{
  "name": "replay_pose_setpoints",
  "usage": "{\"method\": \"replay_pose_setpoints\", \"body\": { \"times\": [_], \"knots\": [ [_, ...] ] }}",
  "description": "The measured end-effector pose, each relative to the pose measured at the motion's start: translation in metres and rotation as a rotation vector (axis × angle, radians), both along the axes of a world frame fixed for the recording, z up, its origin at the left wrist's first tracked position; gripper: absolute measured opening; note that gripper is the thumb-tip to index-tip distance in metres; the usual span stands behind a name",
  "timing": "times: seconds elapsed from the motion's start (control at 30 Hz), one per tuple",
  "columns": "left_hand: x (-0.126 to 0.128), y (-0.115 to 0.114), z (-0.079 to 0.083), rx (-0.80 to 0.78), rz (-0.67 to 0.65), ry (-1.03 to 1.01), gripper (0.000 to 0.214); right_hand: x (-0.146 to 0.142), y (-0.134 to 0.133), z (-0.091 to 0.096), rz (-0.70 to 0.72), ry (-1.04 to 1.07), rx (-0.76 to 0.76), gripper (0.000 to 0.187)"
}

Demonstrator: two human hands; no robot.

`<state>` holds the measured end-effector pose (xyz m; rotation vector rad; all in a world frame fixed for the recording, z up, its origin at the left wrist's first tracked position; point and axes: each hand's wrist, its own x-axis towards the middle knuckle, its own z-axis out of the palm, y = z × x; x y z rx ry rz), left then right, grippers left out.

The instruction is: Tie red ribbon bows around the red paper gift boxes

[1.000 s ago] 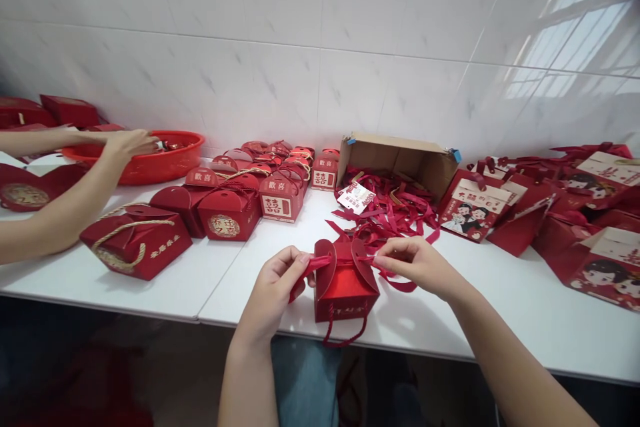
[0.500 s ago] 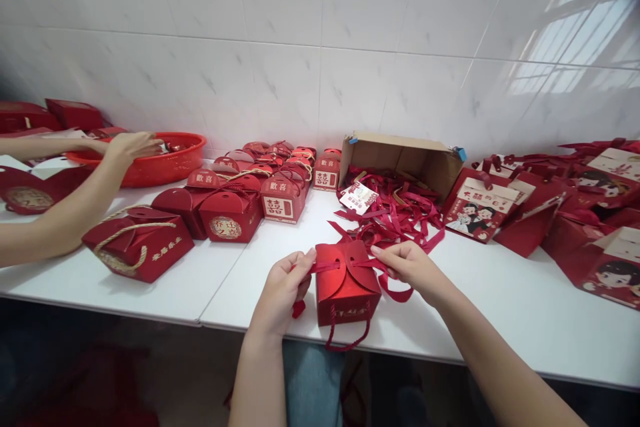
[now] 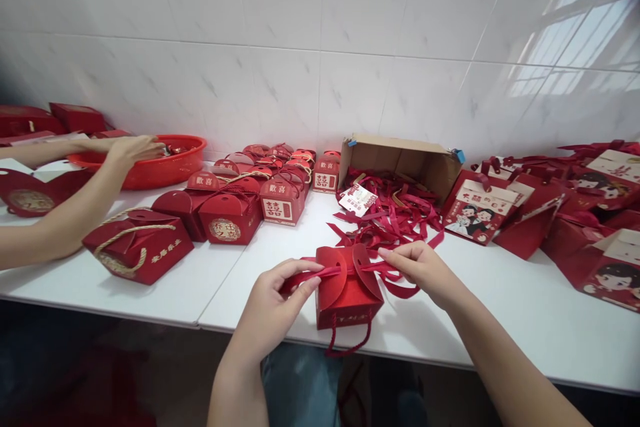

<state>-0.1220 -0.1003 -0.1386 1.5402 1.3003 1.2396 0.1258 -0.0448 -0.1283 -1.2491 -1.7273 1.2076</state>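
While ribbons (image 3: 395, 213) lie behind red box (image 3: 349, 293) | carton (image 3: 423, 170) beyond | bags (image 3: 473, 217) right

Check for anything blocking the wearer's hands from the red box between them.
Nothing visible blocks either hand. The left hand pinches the ribbon at one side of the red box, the right hand at the other. The heap of loose ribbons lies beyond the box, not between.

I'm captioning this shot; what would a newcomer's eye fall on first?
First, the small red box near the front of the white table, its ribbon between the left hand and right hand. Behind, a ribbon heap spills from a cardboard box; at left, a co-worker's hand is at an orange-red basin.
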Motion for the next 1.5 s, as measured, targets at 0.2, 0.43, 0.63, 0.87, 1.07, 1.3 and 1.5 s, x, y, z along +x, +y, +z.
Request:
{"method": "replay_pose_setpoints", "body": {
  "times": [0.2,0.43,0.63,0.87,1.07,1.3,1.5],
  "knots": [
    [0.013,0.004,0.002,0.070,0.110,0.008,0.027,-0.001,0.000,0.002,0.010,-0.047,-0.008,0.061],
    [0.009,0.015,-0.010,-0.042,0.218,-0.010,0.039,-0.008,0.004,-0.005,0.042,-0.172,0.045,0.059],
    [0.002,0.017,-0.010,-0.115,0.141,0.103,0.044,-0.007,0.002,-0.013,-0.002,-0.248,0.184,0.054],
    [-0.007,0.004,-0.018,0.144,0.459,0.187,0.024,0.012,-0.042,-0.028,-0.397,-0.003,0.306,0.038],
    [0.002,-0.043,-0.029,-0.230,-0.034,0.181,0.036,0.000,-0.067,-0.049,-0.100,0.528,-0.326,0.045],
    [0.014,-0.017,-0.043,-0.107,0.281,-0.226,0.059,-0.015,-0.039,-0.046,-0.222,1.108,-0.397,0.029],
    [0.008,0.006,-0.016,0.014,0.452,-0.966,0.025,-0.012,-0.018,-0.030,-0.411,1.206,-0.102,0.033]
  ]
}}
